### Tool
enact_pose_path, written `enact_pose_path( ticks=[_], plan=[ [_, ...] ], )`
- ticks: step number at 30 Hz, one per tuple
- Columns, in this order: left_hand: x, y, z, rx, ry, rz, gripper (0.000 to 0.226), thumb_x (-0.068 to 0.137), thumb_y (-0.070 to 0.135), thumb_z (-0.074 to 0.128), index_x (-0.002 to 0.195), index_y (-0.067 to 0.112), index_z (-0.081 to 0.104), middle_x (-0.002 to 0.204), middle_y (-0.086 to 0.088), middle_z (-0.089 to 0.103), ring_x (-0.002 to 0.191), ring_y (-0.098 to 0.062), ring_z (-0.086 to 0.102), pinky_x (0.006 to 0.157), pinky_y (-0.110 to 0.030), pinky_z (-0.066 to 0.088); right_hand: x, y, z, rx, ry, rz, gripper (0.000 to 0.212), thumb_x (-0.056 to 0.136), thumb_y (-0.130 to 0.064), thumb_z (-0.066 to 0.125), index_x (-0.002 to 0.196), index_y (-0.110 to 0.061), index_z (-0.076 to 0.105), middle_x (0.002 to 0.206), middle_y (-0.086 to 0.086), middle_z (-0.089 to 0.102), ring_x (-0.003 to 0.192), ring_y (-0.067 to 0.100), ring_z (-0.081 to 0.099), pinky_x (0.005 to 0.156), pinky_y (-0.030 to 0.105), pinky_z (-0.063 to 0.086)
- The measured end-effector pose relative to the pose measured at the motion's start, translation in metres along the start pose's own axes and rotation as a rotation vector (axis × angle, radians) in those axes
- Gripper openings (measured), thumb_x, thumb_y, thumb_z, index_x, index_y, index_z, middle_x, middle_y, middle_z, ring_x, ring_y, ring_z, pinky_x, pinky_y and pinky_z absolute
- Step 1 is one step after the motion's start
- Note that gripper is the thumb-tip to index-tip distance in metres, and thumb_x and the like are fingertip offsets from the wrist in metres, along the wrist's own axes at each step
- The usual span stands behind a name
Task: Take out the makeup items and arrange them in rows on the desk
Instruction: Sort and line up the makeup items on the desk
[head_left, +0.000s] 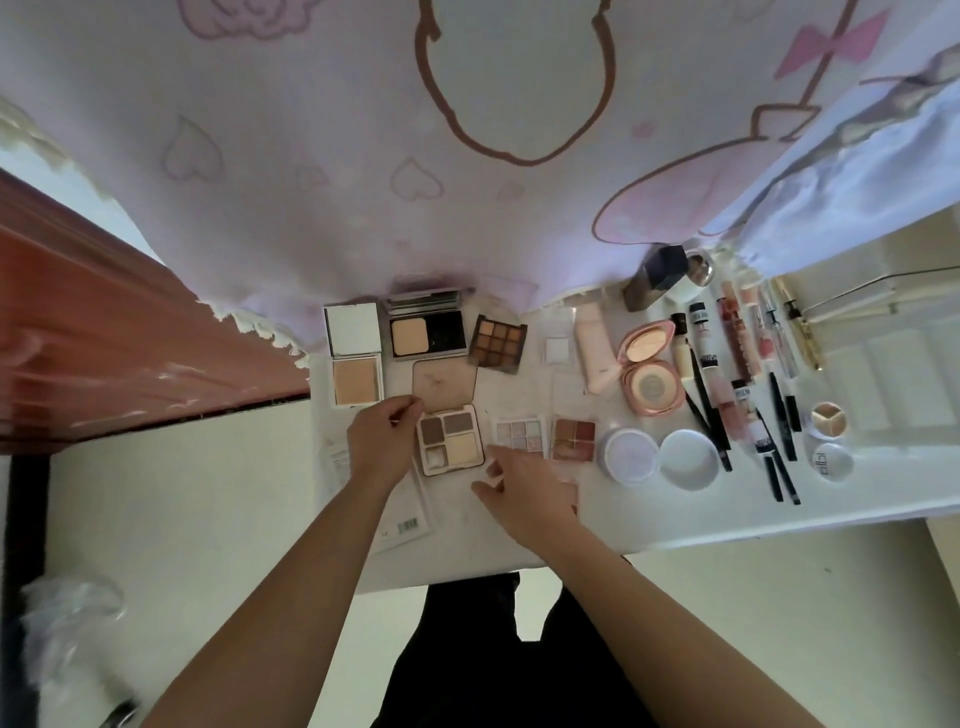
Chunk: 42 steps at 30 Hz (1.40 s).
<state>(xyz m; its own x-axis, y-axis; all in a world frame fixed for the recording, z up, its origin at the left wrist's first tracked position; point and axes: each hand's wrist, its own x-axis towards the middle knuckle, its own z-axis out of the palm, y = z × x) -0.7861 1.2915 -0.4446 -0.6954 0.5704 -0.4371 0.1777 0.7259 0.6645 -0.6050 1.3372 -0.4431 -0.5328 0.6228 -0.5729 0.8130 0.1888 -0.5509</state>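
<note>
An open four-pan eyeshadow palette lies on the white desk, its lid standing open behind it. My left hand pinches the lid's left edge. My right hand rests just right of the palette, fingers loosely spread near its lower right corner. Around it lie an open white powder compact, a black compact, a brown nine-pan palette, a pale glitter palette and a reddish blush palette.
Further right lie a pink oval compact, a pink tube, two round white jars, several pencils and lip glosses and small pots. A pink curtain hangs behind. Plastic wrappers lie by the front edge.
</note>
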Motion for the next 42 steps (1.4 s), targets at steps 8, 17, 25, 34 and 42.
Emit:
enact_pose_path(
  ticks=[8,17,25,34,42],
  plan=[
    [0.022,0.006,-0.001,0.104,0.098,0.059,0.025,0.095,0.024,0.063,0.115,0.013,0.073,0.112,-0.005,0.073,0.103,-0.022,0.065,0.085,-0.021,0.041,0.024,-0.021,0.014,-0.064,0.113,-0.048,0.02,0.098,-0.024,0.056,0.11,-0.01,0.059,0.105,0.009,0.062,0.099,0.028,0.059,0.078,0.033,0.044],
    [0.034,-0.009,0.006,0.197,0.099,0.108,0.02,0.093,0.016,0.063,0.11,0.007,0.07,0.103,-0.011,0.07,0.094,-0.026,0.064,0.078,-0.025,0.04,0.04,-0.026,0.022,-0.087,0.199,-0.084,0.026,0.101,-0.029,0.053,0.116,-0.011,0.063,0.098,0.009,0.064,0.089,0.026,0.062,0.077,0.035,0.051],
    [0.025,-0.025,0.005,0.223,0.055,0.159,0.031,0.093,0.01,0.059,0.124,0.01,0.066,0.113,-0.012,0.065,0.099,-0.026,0.064,0.084,-0.027,0.046,0.044,-0.029,0.021,-0.121,0.165,-0.114,0.025,0.099,-0.027,0.054,0.116,-0.012,0.064,0.09,0.007,0.061,0.086,0.027,0.063,0.07,0.03,0.048],
    [0.007,-0.028,0.004,0.243,-0.045,0.25,0.035,0.093,0.005,0.057,0.127,0.001,0.063,0.132,-0.014,0.057,0.107,-0.029,0.062,0.097,-0.029,0.046,0.084,-0.032,-0.065,-0.37,0.455,-0.085,0.029,0.098,-0.031,0.048,0.114,-0.016,0.068,0.11,0.008,0.065,0.103,0.03,0.057,0.087,0.04,0.049],
    [0.004,-0.032,0.007,0.255,-0.07,0.264,0.034,0.094,0.008,0.057,0.126,-0.003,0.062,0.138,-0.014,0.051,0.112,-0.029,0.06,0.103,-0.031,0.043,0.125,-0.033,-0.082,-0.543,0.195,0.032,0.062,0.084,-0.045,0.072,0.13,-0.008,0.053,0.125,0.015,0.046,0.111,0.035,0.053,0.091,0.043,0.047]
  ],
)
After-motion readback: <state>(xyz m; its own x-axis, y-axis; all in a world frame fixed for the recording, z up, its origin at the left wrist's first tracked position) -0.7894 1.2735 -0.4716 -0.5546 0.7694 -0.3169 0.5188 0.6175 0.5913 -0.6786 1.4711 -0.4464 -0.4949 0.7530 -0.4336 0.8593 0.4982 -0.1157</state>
